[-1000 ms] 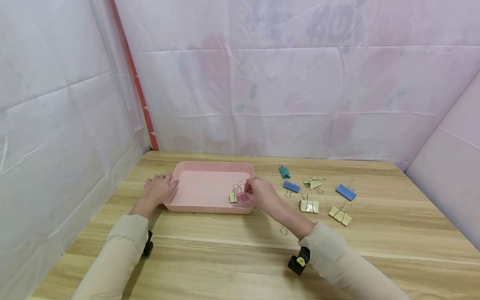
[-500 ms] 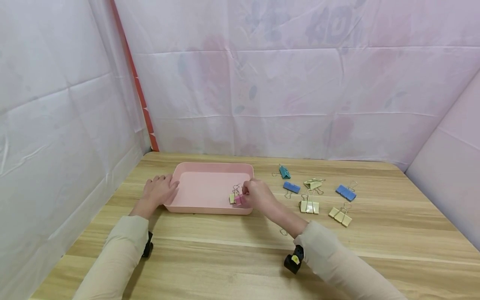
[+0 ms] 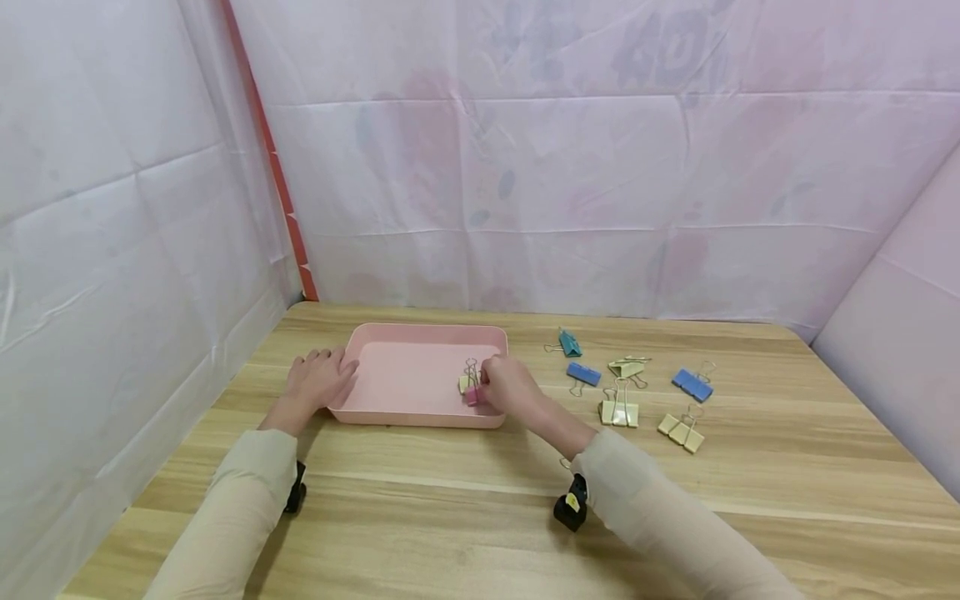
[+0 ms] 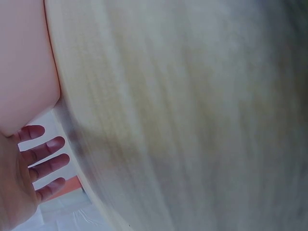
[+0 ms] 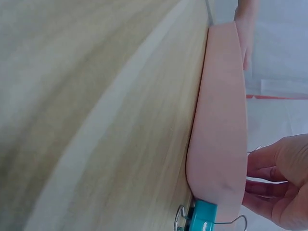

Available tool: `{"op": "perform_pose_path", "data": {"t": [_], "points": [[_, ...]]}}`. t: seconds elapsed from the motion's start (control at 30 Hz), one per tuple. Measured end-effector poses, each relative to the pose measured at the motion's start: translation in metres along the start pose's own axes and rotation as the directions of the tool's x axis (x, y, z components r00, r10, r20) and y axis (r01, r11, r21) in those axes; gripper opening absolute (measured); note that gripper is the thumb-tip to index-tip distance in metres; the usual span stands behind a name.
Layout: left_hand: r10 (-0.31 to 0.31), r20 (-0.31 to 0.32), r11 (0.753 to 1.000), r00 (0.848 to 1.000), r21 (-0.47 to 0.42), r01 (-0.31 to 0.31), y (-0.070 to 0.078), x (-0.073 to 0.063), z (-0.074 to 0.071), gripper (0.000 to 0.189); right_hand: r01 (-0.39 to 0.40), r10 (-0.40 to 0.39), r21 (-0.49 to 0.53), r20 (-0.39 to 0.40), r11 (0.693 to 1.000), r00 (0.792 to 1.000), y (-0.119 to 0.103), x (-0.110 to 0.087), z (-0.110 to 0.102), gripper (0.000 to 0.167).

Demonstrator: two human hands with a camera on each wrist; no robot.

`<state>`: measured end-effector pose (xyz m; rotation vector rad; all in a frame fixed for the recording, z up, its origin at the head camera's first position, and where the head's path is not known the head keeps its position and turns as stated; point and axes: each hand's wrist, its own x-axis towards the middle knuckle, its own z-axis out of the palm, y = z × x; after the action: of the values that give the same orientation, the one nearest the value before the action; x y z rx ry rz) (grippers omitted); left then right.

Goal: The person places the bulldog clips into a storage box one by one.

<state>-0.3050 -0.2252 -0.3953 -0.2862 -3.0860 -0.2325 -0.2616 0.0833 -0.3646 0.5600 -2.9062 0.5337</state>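
Observation:
A pink tray (image 3: pixel 408 419) lies on the wooden table. My left hand (image 3: pixel 318 379) rests on its left rim, fingers extended; the left wrist view shows those fingers (image 4: pixel 50 166) spread at the tray corner. Inside the tray's right end, my right hand (image 3: pixel 513 387) pinches a pink binder clip (image 3: pixel 472 397), partly covered by the fingers. A small yellow binder clip (image 3: pixel 463 386) stands close behind it, wire handles up. In the right wrist view, the right hand (image 5: pixel 281 183) reaches over the tray wall, fingertips hidden behind it.
Right of the tray lie a teal clip (image 3: pixel 570 342), blue clips (image 3: pixel 582 374) (image 3: pixel 692 385) and several yellow clips (image 3: pixel 619 413). Another teal clip (image 5: pixel 202 215) sits against the tray in the right wrist view. A wire handle (image 3: pixel 566 463) shows under my right forearm.
My right hand has moved slightly left with the pink binder clip, which now sits in front of the small yellow one. The yellow clip has shifted a little back. My left hand stays put.

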Motion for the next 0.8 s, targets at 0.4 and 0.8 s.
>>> {"op": "perform_pose_path", "data": {"t": [0.4, 0.8], "points": [[-0.007, 0.016, 1.0, 1.0, -0.004, 0.007, 0.001, -0.002, -0.002, 0.054, 0.058, -0.058, 0.02, 0.013, 0.998, 0.998, 0.0, 0.0, 0.001, 0.019], [0.0, 0.017, 1.0, 1.0, -0.006, 0.0, 0.001, -0.001, -0.001, 0.054, 0.066, -0.076, 0.109, 0.092, 0.992, 0.993, 0.0, -0.007, 0.001, 0.012]]}}
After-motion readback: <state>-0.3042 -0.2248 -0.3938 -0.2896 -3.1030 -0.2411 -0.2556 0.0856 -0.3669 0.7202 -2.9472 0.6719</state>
